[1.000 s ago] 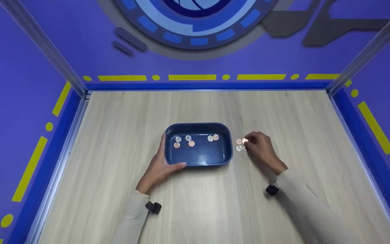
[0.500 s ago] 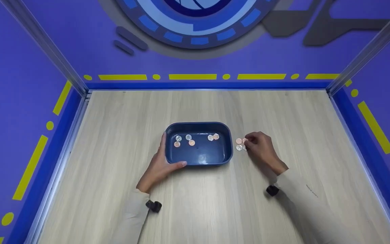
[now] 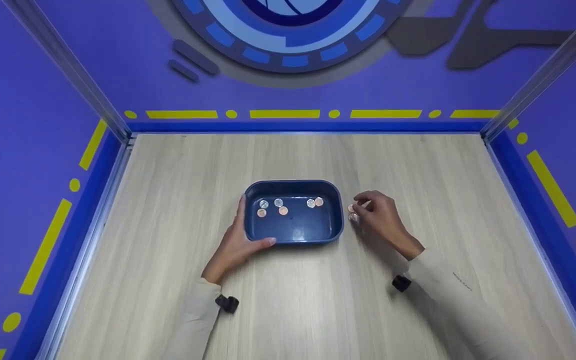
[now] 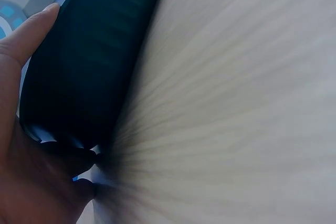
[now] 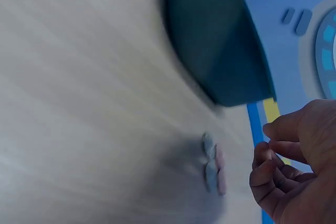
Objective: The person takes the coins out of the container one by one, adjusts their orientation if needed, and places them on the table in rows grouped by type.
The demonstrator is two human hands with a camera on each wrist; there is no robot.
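A dark blue tray (image 3: 293,188) with rounded corners sits mid-table. My left hand (image 3: 233,245) grips its left end, the thumb on the front rim and the fingers along the side; the left wrist view shows the tray's outer wall (image 4: 84,72) against the palm. Inside lie three silver coins (image 3: 264,204) and three copper coins (image 3: 283,211). Just right of the tray my right hand (image 3: 385,215) hovers, thumb and index finger apart. Below it, a copper coin (image 3: 351,208) is partly hidden. In the right wrist view, two silver coins (image 5: 211,176) lie beside two pinkish coins (image 5: 222,181).
The pale wooden table (image 3: 288,310) ends at a purple back wall (image 3: 288,97) with yellow marks. Similar side walls stand left and right, meeting metal corner posts. A small black device (image 3: 227,304) sits at the left wrist, another black device (image 3: 401,283) at the right.
My right hand has shifted slightly left, and its thumb and index finger have parted from the coin they were touching. The left hand and tray stay where they were.
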